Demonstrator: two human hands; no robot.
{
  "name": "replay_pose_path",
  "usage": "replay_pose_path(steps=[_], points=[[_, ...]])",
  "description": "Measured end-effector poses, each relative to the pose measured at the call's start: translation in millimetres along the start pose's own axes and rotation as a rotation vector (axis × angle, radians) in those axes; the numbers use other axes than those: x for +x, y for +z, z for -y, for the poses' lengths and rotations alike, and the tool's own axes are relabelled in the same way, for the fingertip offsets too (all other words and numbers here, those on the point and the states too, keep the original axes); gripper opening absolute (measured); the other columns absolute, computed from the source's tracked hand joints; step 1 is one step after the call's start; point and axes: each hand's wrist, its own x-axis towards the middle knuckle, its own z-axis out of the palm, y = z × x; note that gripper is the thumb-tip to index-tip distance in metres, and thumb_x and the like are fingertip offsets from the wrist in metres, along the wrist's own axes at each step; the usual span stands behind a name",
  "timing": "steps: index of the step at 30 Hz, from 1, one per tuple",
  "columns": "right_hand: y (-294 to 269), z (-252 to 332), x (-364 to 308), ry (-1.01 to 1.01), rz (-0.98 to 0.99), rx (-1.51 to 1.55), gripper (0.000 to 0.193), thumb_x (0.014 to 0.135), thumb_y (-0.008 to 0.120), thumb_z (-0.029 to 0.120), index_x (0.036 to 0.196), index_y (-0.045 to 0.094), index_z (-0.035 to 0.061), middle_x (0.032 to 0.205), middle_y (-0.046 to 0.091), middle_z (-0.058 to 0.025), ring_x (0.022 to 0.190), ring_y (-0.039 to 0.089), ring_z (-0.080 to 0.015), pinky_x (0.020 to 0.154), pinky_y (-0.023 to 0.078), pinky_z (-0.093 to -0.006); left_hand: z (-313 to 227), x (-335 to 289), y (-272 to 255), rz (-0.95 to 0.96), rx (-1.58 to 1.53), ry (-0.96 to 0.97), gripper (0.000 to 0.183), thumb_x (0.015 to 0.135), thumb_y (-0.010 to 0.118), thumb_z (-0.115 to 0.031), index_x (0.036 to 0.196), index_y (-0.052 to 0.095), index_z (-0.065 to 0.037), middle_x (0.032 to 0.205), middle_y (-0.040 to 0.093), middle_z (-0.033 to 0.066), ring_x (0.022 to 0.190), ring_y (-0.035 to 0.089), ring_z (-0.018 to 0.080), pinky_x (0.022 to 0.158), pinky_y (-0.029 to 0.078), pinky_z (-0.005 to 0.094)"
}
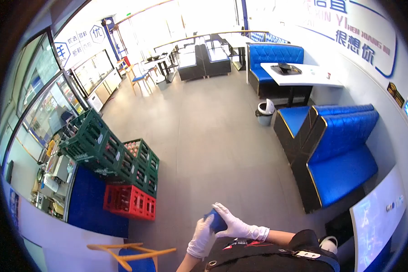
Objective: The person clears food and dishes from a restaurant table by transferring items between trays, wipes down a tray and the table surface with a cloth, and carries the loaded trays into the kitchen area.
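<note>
Right of red crate [130, 201]: our left hand [201, 235], right hand [231, 223], fingers closed round blue bundle [219, 221]. Bundle's in hand; what's left unclear.

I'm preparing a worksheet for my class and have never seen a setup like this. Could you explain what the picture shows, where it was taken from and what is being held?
There is no machine here; a person is doing the work. The single picture comes from a wide fisheye camera worn on the head, so straight edges bend near its rim. The white-gloved left hand and right hand hold a small blue thing between them; I cannot tell exactly what it is. On the grey floor, to the left, stand stacked green crates, with a red crate below. Blue booth seats are on the right.
</note>
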Motion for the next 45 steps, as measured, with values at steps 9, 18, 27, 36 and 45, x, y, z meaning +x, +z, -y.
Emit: replay_pose_path(steps=[9,18,27,36,45], points=[[-163,-113,166,0.597,-0.137,0.19,0.035,0.085,0.069,0.012,0.119,0.062,0.0059,0.112,0.067,-0.0053,0.101,0.059,-0.0099,0.091,0.048,-0.0298,-182,218,102,0.418,1.479,0.489,0.025,0.09,0.063,-0.023,0.109,0.065,-0.007,0.1,0.067,0.0117,0.094,0.063,0.0253,0.084,0.05,0.037],[-383,-254,342,0.607,-0.589,0.17,0.026,0.082,0.068,0.029,0.091,0.065,0.005,0.075,0.064,-0.0038,0.068,0.059,-0.0137,0.066,0.05,-0.0321,-304,408,224,1.109,0.745,0.476,0.016,0.087,0.062,0.001,0.102,0.067,-0.001,0.089,0.069,0.0097,0.083,0.066,0.0189,0.078,0.052,0.0292],[-423,-340,547,0.686,-0.376,0.153,0.034,0.079,0.066,0.03,0.097,0.064,0.0012,0.082,0.066,-0.009,0.075,0.062,-0.0196,0.072,0.05,-0.0345,-383,572,219,1.385,0.793,0.415,0.03,0.082,0.067,-0.005,0.112,0.062,-0.003,0.106,0.066,0.0136,0.099,0.063,0.0289,0.087,0.049,0.0363],[-419,-396,747,0.761,-0.283,0.127,0.027,0.08,0.064,0.029,0.086,0.063,0.0025,0.076,0.063,-0.005,0.071,0.059,-0.0163,0.067,0.049,-0.0343,-488,749,166,1.527,0.639,0.011,0.041,0.089,0.065,-0.028,0.119,0.058,-0.001,0.102,0.064,0.0129,0.101,0.059,0.0259,0.09,0.044,0.0358],[-425,-460,937,0.811,-0.191,0.075,0.033,0.08,0.063,0.031,0.093,0.062,0.0005,0.082,0.063,-0.0084,0.075,0.06,-0.0177,0.071,0.05,-0.0338,-628,899,120,1.59,0.529,0.099,0.043,0.085,0.064,-0.017,0.123,0.052,0.001,0.099,0.058,0.0094,0.094,0.056,0.0193,0.084,0.046,0.0325]])
